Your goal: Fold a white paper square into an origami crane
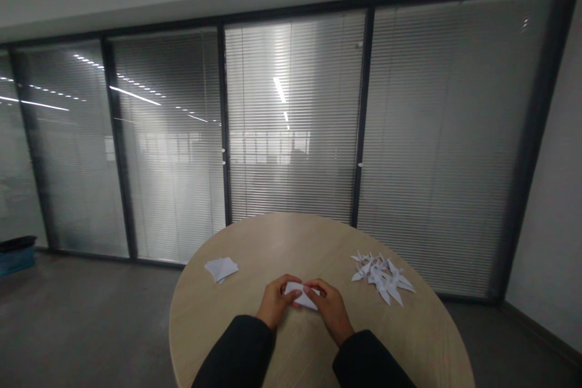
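Observation:
A small white folded paper (304,296) lies between both hands on the round wooden table (254,242). My left hand (276,302) pinches its left edge with curled fingers. My right hand (330,307) grips its right side, fingers pressed down on the fold. Both sleeves are black. Part of the paper is hidden under the fingers.
A small stack of white paper squares (221,268) sits to the left on the table. A heap of several folded white paper figures (382,274) lies to the right. Behind the table stands a glass wall with closed blinds (291,121). A blue bin (16,253) stands far left.

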A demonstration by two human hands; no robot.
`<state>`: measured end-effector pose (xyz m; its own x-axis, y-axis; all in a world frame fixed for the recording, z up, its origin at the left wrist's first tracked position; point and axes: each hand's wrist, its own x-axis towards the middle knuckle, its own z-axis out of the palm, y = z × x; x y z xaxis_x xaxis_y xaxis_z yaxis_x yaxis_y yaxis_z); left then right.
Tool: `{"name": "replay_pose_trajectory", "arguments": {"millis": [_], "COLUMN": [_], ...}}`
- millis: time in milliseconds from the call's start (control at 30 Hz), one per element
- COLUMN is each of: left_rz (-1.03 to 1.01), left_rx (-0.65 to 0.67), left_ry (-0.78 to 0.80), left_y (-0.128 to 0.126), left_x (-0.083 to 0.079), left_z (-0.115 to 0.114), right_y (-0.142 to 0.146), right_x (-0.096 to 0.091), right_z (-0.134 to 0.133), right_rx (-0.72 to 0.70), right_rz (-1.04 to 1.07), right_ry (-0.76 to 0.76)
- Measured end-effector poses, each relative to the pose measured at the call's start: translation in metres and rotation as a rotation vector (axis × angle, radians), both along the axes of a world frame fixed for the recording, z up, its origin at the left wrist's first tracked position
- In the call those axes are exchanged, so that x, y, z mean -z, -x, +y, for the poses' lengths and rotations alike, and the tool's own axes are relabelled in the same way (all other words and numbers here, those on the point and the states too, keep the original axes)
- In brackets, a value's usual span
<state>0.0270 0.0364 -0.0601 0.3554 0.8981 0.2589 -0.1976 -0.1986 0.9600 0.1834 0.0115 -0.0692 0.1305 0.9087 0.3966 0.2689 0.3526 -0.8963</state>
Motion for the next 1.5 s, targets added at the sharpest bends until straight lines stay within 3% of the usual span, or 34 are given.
{"name": "replay_pose_trajectory", "arguments": {"millis": [800,1500], "left_rz": [-0.004,0.127], "left_rx": [0.043,-0.013], "left_ry": [0.110,-0.043], "left_y": [-0.002,-0.002], "left_x": [0.002,0.009], "left_z": [-0.001,0.002], "right_y": [0.000,0.003], "right_x": [0.001,0.004], "right_z": [0.000,0.002], "right_rx": [0.015,0.068], "right_rz": [0.023,-0.129], "right_ry": [-0.020,-0.020]}}
